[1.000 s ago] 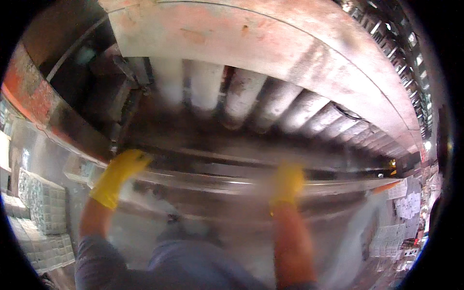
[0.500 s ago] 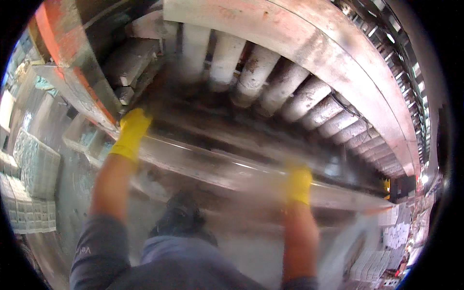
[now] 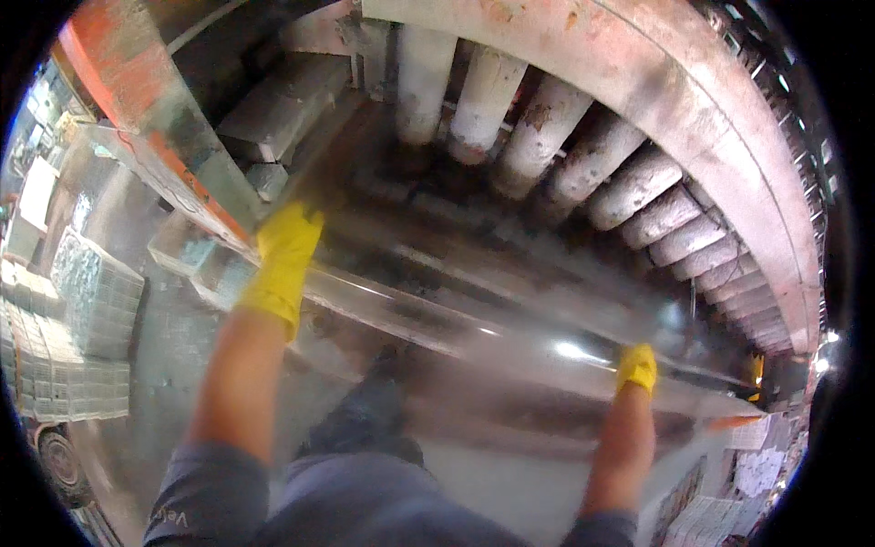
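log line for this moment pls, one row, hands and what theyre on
left hand: yellow glove, gripping long metal bar | right hand: yellow glove, on same bar | behind: row of grey rollers | view: motion-blurred

Factory floor w/ heavy machinery: a row of worn grey rollers (image 3: 583,164) under a curved rusty metal frame (image 3: 693,100), orange-painted steel beam (image 3: 137,100), stacked metal blocks (image 3: 64,346) at left.
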Demonstrator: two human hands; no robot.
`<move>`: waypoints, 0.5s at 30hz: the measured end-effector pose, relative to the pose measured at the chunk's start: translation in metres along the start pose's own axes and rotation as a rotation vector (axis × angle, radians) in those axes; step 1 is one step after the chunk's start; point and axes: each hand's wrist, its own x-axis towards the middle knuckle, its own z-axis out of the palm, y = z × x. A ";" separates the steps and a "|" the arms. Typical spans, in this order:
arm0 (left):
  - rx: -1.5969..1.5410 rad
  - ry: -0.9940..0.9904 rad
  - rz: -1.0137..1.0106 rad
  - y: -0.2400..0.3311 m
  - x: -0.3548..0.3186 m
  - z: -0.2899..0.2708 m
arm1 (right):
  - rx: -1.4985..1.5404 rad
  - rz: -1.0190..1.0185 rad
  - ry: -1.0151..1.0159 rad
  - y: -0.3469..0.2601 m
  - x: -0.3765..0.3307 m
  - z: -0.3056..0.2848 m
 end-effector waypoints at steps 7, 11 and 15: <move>-0.017 -0.001 0.001 -0.009 -0.015 0.002 | -0.094 -0.014 0.016 -0.008 -0.035 -0.008; 0.000 -0.070 0.025 -0.012 -0.028 -0.003 | 0.057 0.153 0.060 -0.008 -0.063 -0.016; 0.003 0.003 0.022 -0.027 -0.035 0.006 | 0.083 0.136 0.030 -0.002 -0.066 -0.007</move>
